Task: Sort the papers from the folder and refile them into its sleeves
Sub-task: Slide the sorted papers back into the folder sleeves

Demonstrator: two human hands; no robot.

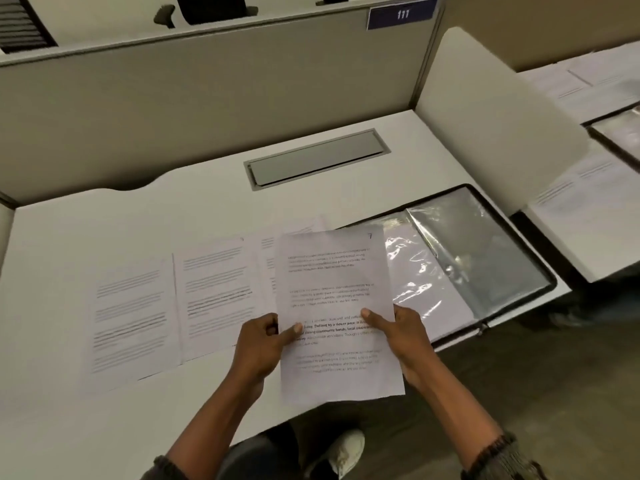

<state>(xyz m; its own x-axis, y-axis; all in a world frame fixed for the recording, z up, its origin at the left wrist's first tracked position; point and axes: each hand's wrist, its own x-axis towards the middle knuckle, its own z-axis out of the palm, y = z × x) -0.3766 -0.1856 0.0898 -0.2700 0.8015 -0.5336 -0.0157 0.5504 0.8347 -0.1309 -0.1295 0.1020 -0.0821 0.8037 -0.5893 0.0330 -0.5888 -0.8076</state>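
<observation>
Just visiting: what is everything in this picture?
desk: one, white, centre
folder: one, black with clear sleeves, open on desk's right
held sheet: one, white, raised over the desk's near edge
sheets on desk: at least three, white, side by side left of folder
cable hatch: one, grey, desk's back
partition: one, beige, behind desk
number plate: one, blue, partition's top right
other papers: several, white, next desk, far right
shoe: one, white, floor below
left hand: one, pinching held sheet's left edge
right hand: one, pinching its right edge
</observation>
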